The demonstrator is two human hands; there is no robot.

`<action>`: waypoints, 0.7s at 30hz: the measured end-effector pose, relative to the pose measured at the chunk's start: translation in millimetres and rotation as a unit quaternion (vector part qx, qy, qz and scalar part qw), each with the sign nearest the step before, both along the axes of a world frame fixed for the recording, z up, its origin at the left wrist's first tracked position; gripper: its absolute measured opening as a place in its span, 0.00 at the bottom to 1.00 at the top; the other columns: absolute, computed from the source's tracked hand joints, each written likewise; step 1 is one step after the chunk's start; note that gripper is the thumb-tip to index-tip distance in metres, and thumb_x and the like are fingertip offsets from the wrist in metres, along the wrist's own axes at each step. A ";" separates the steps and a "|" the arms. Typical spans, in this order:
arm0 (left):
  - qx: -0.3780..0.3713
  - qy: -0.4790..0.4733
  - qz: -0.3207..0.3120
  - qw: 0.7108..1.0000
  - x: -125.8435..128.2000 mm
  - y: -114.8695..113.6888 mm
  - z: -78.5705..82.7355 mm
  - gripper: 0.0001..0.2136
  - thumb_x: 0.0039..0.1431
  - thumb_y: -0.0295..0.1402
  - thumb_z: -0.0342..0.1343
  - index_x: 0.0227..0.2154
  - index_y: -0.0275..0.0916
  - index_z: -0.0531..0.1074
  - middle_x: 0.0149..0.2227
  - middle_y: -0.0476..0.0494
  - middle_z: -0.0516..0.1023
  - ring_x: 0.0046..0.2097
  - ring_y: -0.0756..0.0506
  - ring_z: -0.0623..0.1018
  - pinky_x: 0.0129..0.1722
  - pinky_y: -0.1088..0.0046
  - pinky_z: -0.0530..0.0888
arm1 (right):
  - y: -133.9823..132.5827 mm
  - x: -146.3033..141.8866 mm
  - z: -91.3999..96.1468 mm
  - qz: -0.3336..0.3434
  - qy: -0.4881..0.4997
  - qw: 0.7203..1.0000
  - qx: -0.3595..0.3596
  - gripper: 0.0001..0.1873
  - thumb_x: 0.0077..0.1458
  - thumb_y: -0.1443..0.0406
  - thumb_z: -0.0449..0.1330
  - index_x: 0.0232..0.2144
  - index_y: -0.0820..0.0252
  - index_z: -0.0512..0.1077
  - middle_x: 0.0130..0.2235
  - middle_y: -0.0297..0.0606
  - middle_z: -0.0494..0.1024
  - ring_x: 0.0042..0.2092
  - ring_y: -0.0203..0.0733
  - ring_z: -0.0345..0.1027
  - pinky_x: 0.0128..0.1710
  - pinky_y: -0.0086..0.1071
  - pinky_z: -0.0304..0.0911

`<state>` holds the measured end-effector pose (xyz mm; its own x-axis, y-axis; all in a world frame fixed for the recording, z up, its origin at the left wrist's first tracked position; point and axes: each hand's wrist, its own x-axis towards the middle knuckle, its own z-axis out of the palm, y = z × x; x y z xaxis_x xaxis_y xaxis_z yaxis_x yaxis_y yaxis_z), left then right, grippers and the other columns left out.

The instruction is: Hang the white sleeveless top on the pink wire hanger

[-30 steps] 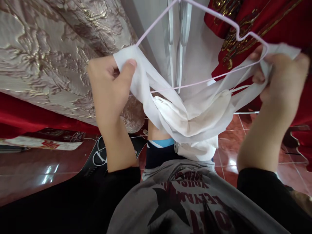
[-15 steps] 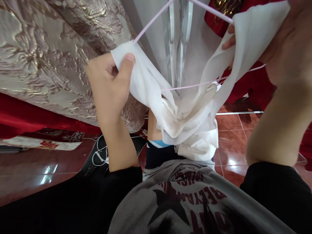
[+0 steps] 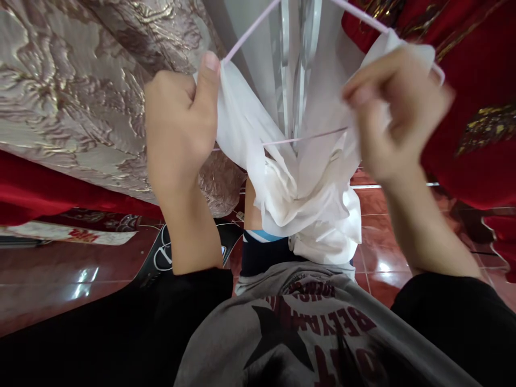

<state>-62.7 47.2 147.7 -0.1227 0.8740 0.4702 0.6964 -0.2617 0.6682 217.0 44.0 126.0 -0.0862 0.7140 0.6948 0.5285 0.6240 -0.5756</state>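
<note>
White garment [image 3: 242, 118] on pink hanger [image 3: 252, 30], mid-frame, both ends attended

Left edge, upper: crinkled gold-pink brocade [image 3: 80, 97], red cloth [image 3: 60, 191] below it.

Upper left of centre: left hand [image 3: 179, 126], grip clenched on the garment's left end, thumb up by the hanger's arm.

Centre: garment sags in a U between the two ends. Thin hanger crossbar runs across the gap, partly hidden by fabric. Bunched white cloth [image 3: 332, 239] sits directly below, over the lap; can't tell if same piece.

Bottom centre: grey shirt [image 3: 226, 328] with dark star and red lettering.

Upper right of centre: right hand [image 3: 397, 110], motion-blurred, in front of the garment's right end. Thumb and forefinger close together; can't tell whether that grip has fabric.

Lower right: red tiled floor [image 3: 382, 247]. Right edge, upper: red drape [image 3: 475, 177] with gold sequin work.
</note>
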 end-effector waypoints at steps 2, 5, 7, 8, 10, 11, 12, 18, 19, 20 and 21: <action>-0.008 0.024 0.017 1.000 1.6 1.6 3.3 0.33 0.75 0.53 0.51 0.18 0.43 0.45 0.23 0.50 0.44 0.29 0.48 0.46 0.31 0.66 0.52 | -5.8 -12.4 -30.5 0.085 -0.126 0.988 0.034 0.19 0.69 0.49 0.55 0.47 0.50 0.79 0.47 0.42 0.80 0.53 0.49 0.72 0.61 0.51 0.66; -0.026 0.028 0.026 0.999 -0.9 5.3 1.3 0.34 0.74 0.47 0.56 0.16 0.42 0.46 0.21 0.52 0.43 0.29 0.49 0.47 0.32 0.67 0.53 | -4.3 -17.9 -64.7 0.080 -0.173 0.982 0.001 0.21 0.69 0.52 0.55 0.58 0.46 0.75 0.46 0.40 0.80 0.51 0.51 0.72 0.62 0.55 0.63; -0.029 0.012 0.014 0.999 -5.5 7.7 -7.2 0.32 0.72 0.41 0.61 0.15 0.40 0.52 0.20 0.54 0.47 0.28 0.51 0.50 0.36 0.70 0.58 | -2.7 -19.4 -76.3 0.044 -0.159 0.986 -0.007 0.19 0.70 0.54 0.53 0.57 0.46 0.76 0.43 0.39 0.79 0.48 0.49 0.71 0.63 0.55 0.60; -0.018 0.000 0.008 1.000 -7.3 8.3 -13.7 0.29 0.71 0.38 0.64 0.16 0.39 0.56 0.20 0.54 0.50 0.28 0.51 0.52 0.39 0.71 0.61 | -3.0 -21.0 -79.4 0.028 -0.151 0.988 -0.004 0.18 0.71 0.55 0.53 0.55 0.46 0.77 0.42 0.39 0.79 0.47 0.48 0.70 0.63 0.53 0.60; 0.027 -0.045 -0.014 0.998 -7.2 6.4 -30.7 0.18 0.69 0.38 0.66 0.25 0.37 0.69 0.25 0.52 0.64 0.33 0.50 0.64 0.46 0.73 0.66 | -6.0 -26.5 -82.6 0.001 -0.135 0.991 0.007 0.17 0.72 0.56 0.52 0.50 0.48 0.79 0.40 0.39 0.79 0.45 0.46 0.69 0.61 0.51 0.60; 0.067 -0.080 -0.022 0.994 -4.1 3.7 -40.9 0.13 0.69 0.39 0.66 0.33 0.37 0.73 0.32 0.49 0.71 0.38 0.48 0.70 0.49 0.73 0.68 | -8.1 -30.3 -83.8 -0.009 -0.127 0.992 0.013 0.16 0.72 0.56 0.52 0.49 0.48 0.80 0.39 0.38 0.79 0.44 0.45 0.69 0.60 0.49 0.60; 0.118 -0.124 -0.034 0.985 1.3 0.0 -52.0 0.12 0.70 0.42 0.64 0.42 0.37 0.74 0.43 0.45 0.75 0.48 0.47 0.74 0.52 0.73 0.70 | -10.4 -34.4 -85.2 -0.017 -0.120 0.992 0.020 0.16 0.72 0.57 0.53 0.48 0.48 0.80 0.38 0.37 0.79 0.43 0.44 0.68 0.59 0.48 0.60; 0.366 -0.296 0.041 0.882 54.6 -27.2 -123.2 0.21 0.68 0.51 0.62 0.51 0.41 0.66 0.55 0.38 0.71 0.59 0.41 0.75 0.59 0.59 0.76 | -17.3 -56.2 -99.3 -0.052 -0.089 0.993 0.061 0.16 0.73 0.62 0.50 0.46 0.51 0.80 0.37 0.35 0.79 0.41 0.40 0.67 0.56 0.44 0.58; 0.346 -0.308 0.040 0.885 61.4 -29.5 -132.2 0.22 0.67 0.50 0.63 0.52 0.42 0.64 0.56 0.37 0.70 0.59 0.40 0.76 0.60 0.56 0.76 | -17.2 -58.7 -101.2 -0.059 -0.088 0.992 0.062 0.17 0.73 0.62 0.50 0.46 0.51 0.80 0.37 0.35 0.79 0.41 0.40 0.67 0.55 0.43 0.58; 0.319 -0.320 0.039 0.891 66.6 -30.7 -139.5 0.23 0.67 0.51 0.63 0.53 0.43 0.63 0.59 0.36 0.69 0.60 0.39 0.76 0.61 0.54 0.75 | -17.0 -60.8 -102.5 -0.065 -0.088 0.992 0.061 0.17 0.73 0.62 0.50 0.45 0.51 0.80 0.37 0.35 0.79 0.41 0.40 0.67 0.55 0.43 0.58; 0.289 -0.324 0.033 0.900 70.2 -30.9 -145.2 0.26 0.66 0.52 0.64 0.55 0.45 0.61 0.60 0.36 0.69 0.60 0.39 0.77 0.61 0.53 0.75 | -16.6 -62.6 -103.1 -0.068 -0.086 0.992 0.060 0.17 0.74 0.62 0.50 0.45 0.51 0.79 0.37 0.35 0.79 0.41 0.40 0.67 0.55 0.43 0.58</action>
<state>7.6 16.3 2.5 -0.5778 0.4875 0.6546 0.2367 -0.6675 0.7060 154.4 27.4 22.9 -0.1186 0.6404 0.7588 0.6963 0.5985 -0.3962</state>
